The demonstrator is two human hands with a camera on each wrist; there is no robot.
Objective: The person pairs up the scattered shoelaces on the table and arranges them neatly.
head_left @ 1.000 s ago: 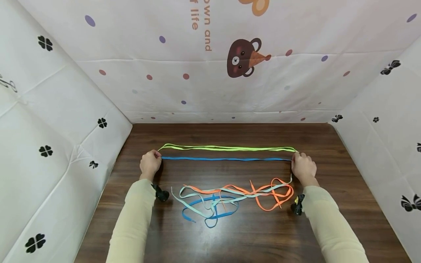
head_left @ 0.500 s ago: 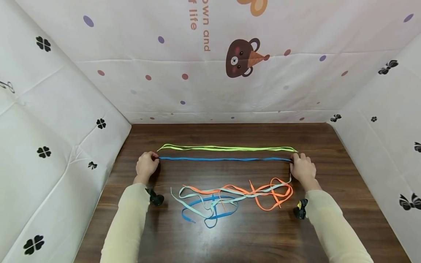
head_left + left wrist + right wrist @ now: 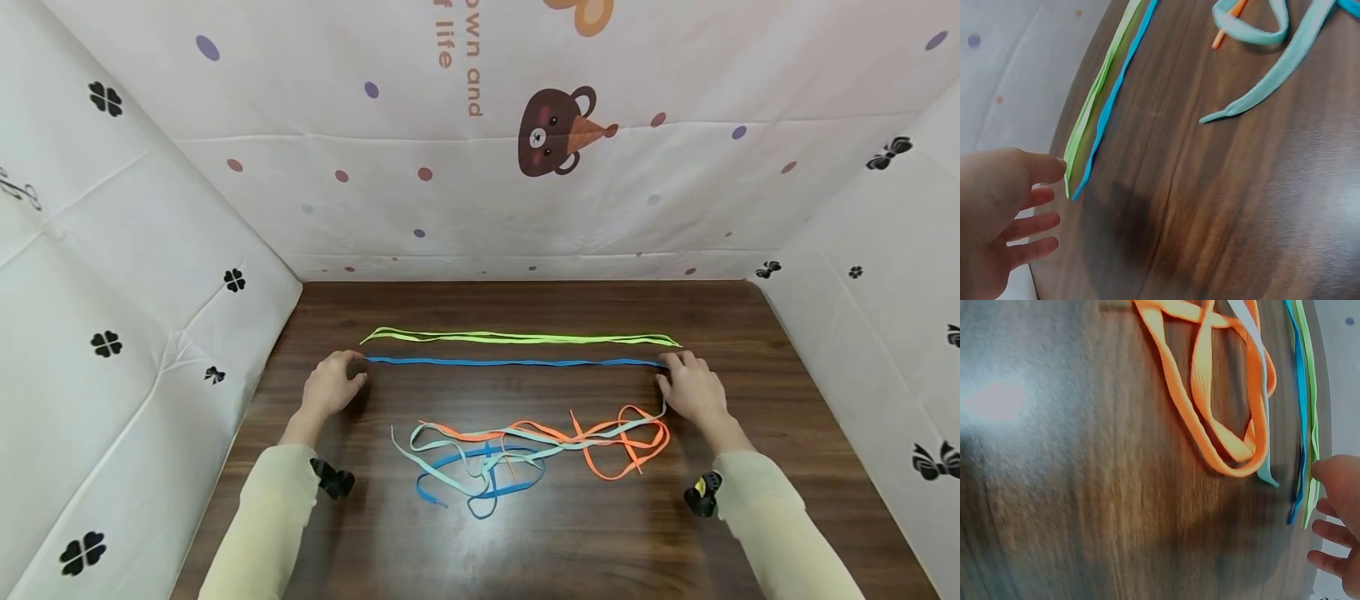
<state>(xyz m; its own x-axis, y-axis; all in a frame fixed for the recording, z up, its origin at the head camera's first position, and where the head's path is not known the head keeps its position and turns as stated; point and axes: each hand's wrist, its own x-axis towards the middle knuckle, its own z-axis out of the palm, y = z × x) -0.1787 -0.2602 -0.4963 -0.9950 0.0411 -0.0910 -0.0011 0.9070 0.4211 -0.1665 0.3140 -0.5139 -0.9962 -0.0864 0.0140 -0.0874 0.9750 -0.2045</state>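
A blue shoelace (image 3: 480, 362) lies stretched straight across the table, with green shoelaces (image 3: 517, 339) side by side just behind it. My left hand (image 3: 333, 385) is at the blue lace's left end, thumb and fingers apart and nothing between them. In the left wrist view that blue tip (image 3: 1076, 196) lies free on the wood. At the other end is my right hand (image 3: 692, 387), its fingers spread. The right wrist view shows the blue lace (image 3: 1301, 425) and green lace (image 3: 1314, 412) running past the thumb, unheld.
Nearer the body lies a loose tangle of orange (image 3: 660, 437), pale mint (image 3: 442, 479) and blue (image 3: 517, 489) shoelaces on the brown wooden table (image 3: 570, 542). Printed white cloth walls (image 3: 450, 208) enclose the table at the back and both sides.
Both hands have let go of the blue shoelace. The left hand has drawn back leftward and toward the body; the right has opened and moved slightly. The laces lie where they were.
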